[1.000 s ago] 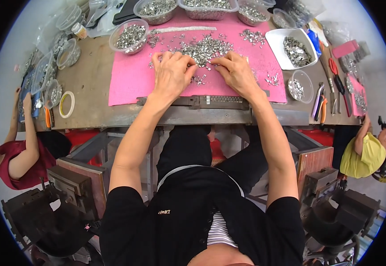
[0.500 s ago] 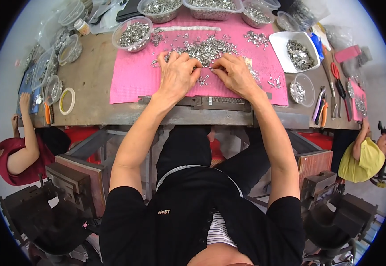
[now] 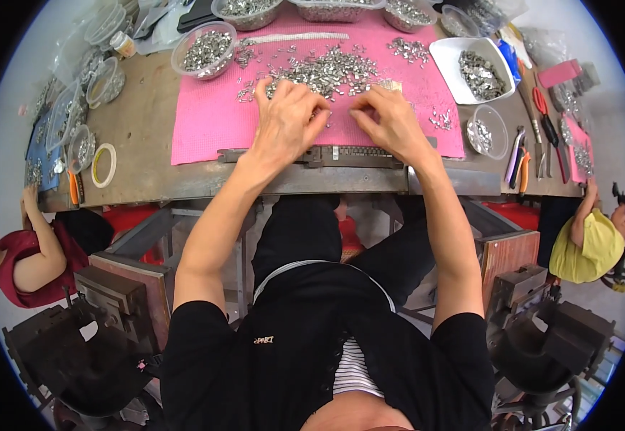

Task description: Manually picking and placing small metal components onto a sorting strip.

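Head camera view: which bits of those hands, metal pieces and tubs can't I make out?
Left hand: head view; its own back hides what the curled fingers may hold.
Right hand: head view; anything at its fingertips is too small to tell.
Metal pieces: head view; too small for exact shapes.
Rectangular tub: head view; top edge cuts off its far side.
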A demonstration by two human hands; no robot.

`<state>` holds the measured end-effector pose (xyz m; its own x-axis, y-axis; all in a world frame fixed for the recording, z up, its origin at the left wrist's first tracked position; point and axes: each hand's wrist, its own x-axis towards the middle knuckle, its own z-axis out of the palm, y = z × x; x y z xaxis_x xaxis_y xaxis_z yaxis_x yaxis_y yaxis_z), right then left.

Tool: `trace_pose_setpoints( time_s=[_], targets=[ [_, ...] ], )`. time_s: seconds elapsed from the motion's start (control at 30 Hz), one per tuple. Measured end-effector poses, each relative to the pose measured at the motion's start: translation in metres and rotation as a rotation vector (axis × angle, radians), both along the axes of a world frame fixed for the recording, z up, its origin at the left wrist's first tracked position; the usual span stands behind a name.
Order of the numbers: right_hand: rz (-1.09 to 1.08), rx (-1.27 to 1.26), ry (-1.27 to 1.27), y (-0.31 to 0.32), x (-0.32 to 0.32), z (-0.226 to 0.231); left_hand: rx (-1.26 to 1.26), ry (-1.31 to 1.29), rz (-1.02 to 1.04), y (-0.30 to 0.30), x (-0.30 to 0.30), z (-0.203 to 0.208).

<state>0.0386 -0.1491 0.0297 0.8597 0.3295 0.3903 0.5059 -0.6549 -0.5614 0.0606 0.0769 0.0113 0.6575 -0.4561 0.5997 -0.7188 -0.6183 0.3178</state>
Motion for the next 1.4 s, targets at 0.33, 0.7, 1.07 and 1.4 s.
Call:
trace_pose_setpoints(
  time_s=[0.33,0.7,1.07,1.4],
  targets=[
    [-0.091,0.000,-0.066,-0.002,-0.070,-0.011,-0.152,0.085,-0.207,-0.024,-0.048,-0.009],
    [-0.115,0.010,-0.149,-0.002,-0.075,-0.020,-0.178,0.203,-0.264,-0.018,-0.044,-0.004],
    [-0.264,0.115,-0.014,-0.018,-0.040,0.000,-0.012,0.168,-0.350,-0.016,-0.030,0.017],
    [-0.223,-0.451,-0.102,-0.009,0.021,-0.021,-0.121,0.135,-0.233,-0.033,-0.045,-0.009]
  ],
)
